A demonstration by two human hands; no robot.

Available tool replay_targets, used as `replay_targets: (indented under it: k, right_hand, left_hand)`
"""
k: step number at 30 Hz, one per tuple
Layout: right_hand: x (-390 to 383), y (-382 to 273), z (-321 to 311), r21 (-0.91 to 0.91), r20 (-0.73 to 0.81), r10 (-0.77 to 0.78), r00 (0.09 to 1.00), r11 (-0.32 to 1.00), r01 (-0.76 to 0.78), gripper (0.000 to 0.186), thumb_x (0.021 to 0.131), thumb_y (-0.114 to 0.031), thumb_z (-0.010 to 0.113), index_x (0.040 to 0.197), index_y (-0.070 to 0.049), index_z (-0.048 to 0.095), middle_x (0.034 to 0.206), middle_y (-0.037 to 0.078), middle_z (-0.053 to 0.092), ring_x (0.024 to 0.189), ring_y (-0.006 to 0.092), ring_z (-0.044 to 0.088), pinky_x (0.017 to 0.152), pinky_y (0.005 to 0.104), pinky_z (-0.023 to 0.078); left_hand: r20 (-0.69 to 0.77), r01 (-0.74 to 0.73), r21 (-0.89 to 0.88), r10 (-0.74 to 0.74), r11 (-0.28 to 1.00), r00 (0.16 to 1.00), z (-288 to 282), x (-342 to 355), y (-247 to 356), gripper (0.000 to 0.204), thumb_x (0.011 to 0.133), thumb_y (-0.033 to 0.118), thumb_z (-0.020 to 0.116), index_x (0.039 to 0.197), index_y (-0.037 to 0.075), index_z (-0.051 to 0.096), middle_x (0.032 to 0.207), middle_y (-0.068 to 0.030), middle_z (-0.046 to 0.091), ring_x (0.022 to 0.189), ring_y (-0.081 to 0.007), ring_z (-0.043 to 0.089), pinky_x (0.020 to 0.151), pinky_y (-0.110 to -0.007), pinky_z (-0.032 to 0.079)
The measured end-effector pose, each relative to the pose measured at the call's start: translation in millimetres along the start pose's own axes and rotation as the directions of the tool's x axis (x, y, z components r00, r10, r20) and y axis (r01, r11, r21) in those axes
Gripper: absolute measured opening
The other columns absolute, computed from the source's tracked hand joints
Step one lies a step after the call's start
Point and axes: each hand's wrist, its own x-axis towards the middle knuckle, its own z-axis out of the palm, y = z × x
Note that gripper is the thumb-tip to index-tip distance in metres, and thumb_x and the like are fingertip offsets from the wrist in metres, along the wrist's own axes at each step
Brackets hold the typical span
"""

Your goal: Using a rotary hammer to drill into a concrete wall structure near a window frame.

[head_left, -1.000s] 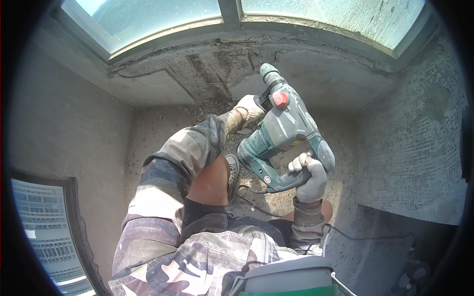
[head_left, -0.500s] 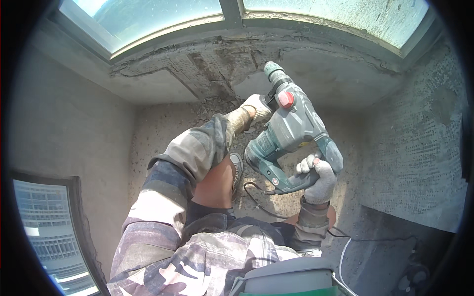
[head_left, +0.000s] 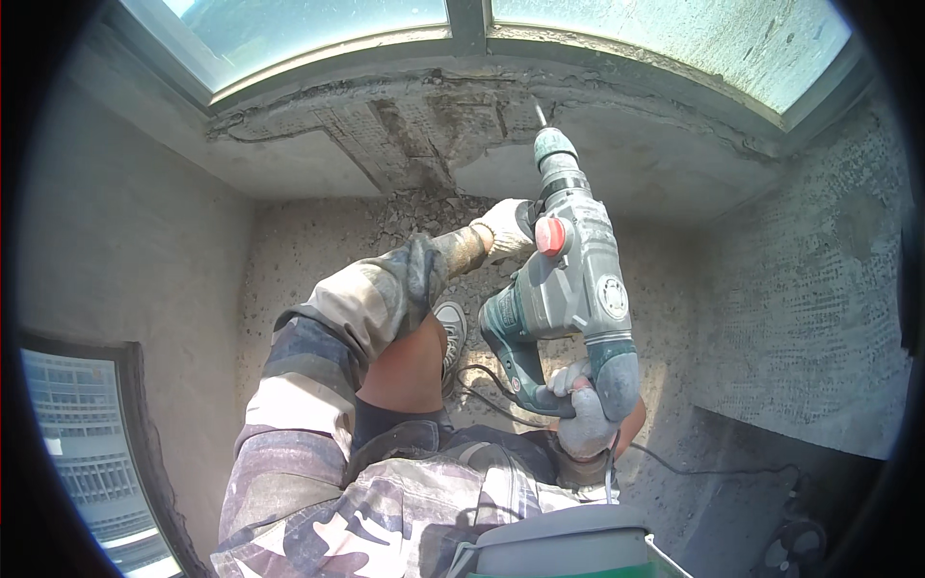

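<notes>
Dusty grey-green rotary hammer drill (head_left: 568, 289) with red knob — gloved left hand (head_left: 506, 228) and right hand (head_left: 583, 424) both grip it.

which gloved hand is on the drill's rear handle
The right hand, low near the cord, holds the rotary hammer by its rear handle; the left hand grips its front.

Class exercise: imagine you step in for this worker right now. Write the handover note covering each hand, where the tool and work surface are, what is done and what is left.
Left hand: gloved, gripping the side handle near the front of the rotary hammer drill.
Right hand: gloved, closed on the rear grip.
Drill: held with its bit pointing at the chipped concrete strip below the window frame; contact cannot be told. Its cord trails down over the floor.
Done: plaster is broken away along part of the strip; rubble lies below.
Left: the smooth plaster right of the bit is intact.
</notes>
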Motion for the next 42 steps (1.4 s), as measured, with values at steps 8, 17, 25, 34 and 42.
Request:
replay_targets:
  k: [8,17,25,34,42]
  right_hand:
    - [30.8,-13.0,9.7,-0.175,-0.058,-0.109,0.992,0.980,0.097,0.016,0.076,0.002,0.052,0.091,0.003,0.058,0.079,0.009,0.057,0.071,0.0192,0.057,0.064,0.0338,0.052]
    - [43.2,-81.7,24.7,-0.350,0.040,-0.146,0.989,0.925,0.150,0.014,0.073,0.001,0.053,0.085,0.005,0.059,0.071,0.011,0.059,0.065,0.0205,0.059,0.060,0.0313,0.048]
    - [60.6,-103.7,27.9,-0.159,-0.042,-0.013,0.999,0.987,0.006,0.010,0.078,-0.003,0.052,0.086,0.003,0.055,0.070,0.009,0.051,0.062,0.0187,0.052,0.060,0.0352,0.047]
    - [54.9,-55.8,20.5,0.023,-0.066,-0.025,0.998,0.999,0.027,0.009,0.079,0.002,0.054,0.086,0.004,0.060,0.073,0.009,0.059,0.069,0.0188,0.059,0.066,0.0334,0.049]
    - [60.8,-62.8,15.2,0.119,-0.026,0.025,0.999,0.993,-0.022,0.007,0.079,0.001,0.056,0.086,0.003,0.058,0.072,0.009,0.056,0.066,0.0188,0.056,0.063,0.0334,0.048]
  left_hand:
    - [0.043,-0.063,0.082,0.060,0.995,0.997,-5.0,57.8,-32.1,0.021,0.089,0.020,0.060,0.105,0.006,0.063,0.090,-0.0054,0.068,0.084,-0.0180,0.065,0.076,-0.036,0.052]
    - [0.157,0.207,-0.172,-0.181,0.963,0.971,6.5,54.2,-12.5,0.045,0.087,0.020,0.061,0.129,0.006,0.051,0.117,-0.0150,0.061,0.107,-0.0323,0.060,0.095,-0.037,0.049]
    - [-0.047,-0.073,-0.043,0.071,0.996,0.996,2.5,48.4,12.3,0.032,0.088,0.022,0.063,0.115,0.005,0.062,0.103,-0.0125,0.066,0.101,-0.0276,0.064,0.090,-0.038,0.049]
    - [-0.104,-0.262,0.036,0.264,0.964,0.959,-2.5,57.4,-21.1,0.022,0.088,0.022,0.061,0.101,0.005,0.068,0.082,-0.0101,0.069,0.076,-0.0207,0.068,0.066,-0.036,0.054]
    - [-0.032,-0.070,0.064,0.072,0.996,0.997,-5.1,56.3,-14.2,0.028,0.090,0.025,0.060,0.109,0.006,0.067,0.087,-0.0133,0.070,0.083,-0.0261,0.068,0.076,-0.037,0.053]
